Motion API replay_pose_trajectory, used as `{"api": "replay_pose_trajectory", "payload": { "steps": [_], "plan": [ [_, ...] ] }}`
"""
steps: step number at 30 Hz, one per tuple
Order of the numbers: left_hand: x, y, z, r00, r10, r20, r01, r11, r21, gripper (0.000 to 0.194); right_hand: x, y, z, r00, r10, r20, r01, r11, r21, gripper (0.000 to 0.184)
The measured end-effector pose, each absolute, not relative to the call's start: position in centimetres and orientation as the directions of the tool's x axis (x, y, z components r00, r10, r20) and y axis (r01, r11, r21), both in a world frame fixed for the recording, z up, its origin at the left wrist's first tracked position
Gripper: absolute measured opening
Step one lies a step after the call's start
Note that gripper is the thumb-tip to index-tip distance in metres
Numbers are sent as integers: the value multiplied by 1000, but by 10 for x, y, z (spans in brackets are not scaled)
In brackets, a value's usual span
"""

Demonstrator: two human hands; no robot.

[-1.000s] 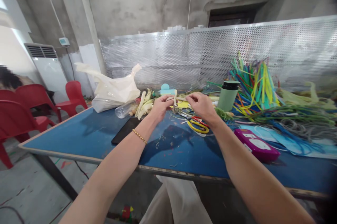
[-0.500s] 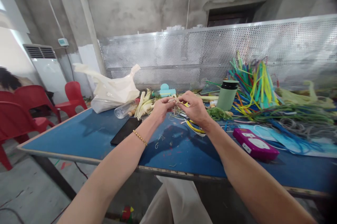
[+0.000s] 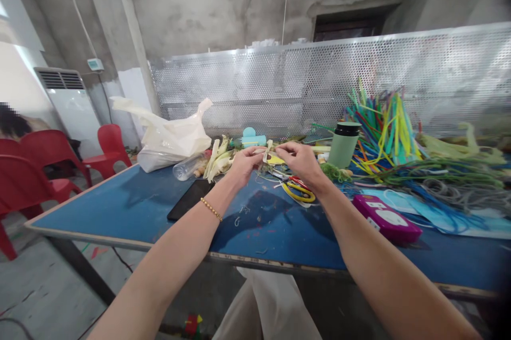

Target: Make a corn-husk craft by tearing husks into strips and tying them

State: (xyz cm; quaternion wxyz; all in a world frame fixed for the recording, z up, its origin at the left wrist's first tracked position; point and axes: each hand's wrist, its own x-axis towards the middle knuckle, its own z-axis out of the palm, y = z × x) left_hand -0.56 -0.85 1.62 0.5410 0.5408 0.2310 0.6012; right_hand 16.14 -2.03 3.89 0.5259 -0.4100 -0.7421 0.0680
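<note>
My left hand (image 3: pixel 244 164) and my right hand (image 3: pixel 300 163) are raised over the blue table (image 3: pixel 131 201), both pinching a thin pale strip (image 3: pixel 266 150) stretched between their fingertips. The strip bends upward in the middle. Just below the right hand lie scissors with yellow and red handles (image 3: pixel 297 191). Pale husk-like leaves (image 3: pixel 217 160) lie left of my left hand.
A black phone (image 3: pixel 190 198) lies near my left forearm. A green flask (image 3: pixel 344 144), a heap of coloured strips (image 3: pixel 383 127), green cords (image 3: pixel 447 172) and a purple box (image 3: pixel 386 219) fill the right side. A white plastic bag (image 3: pixel 171 135) and clear bottle (image 3: pixel 188 166) sit at left; red chairs (image 3: pixel 43 164) beyond.
The hands, close together half a second ago, have drawn slightly apart again, and the strip now shows between them.
</note>
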Motion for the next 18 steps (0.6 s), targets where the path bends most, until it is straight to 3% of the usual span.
{"api": "replay_pose_trajectory", "payload": {
  "steps": [7, 18],
  "plan": [
    [-5, -15, 18, 156, 878, 452, -247, -408, 879, 23, 159, -20, 34, -158, 771, 617, 389, 623, -679, 29],
    [-4, -14, 18, 169, 871, 461, -215, -424, 880, 27, 157, -24, 36, -157, 845, 511, 161, 532, -831, 31]
  ]
}}
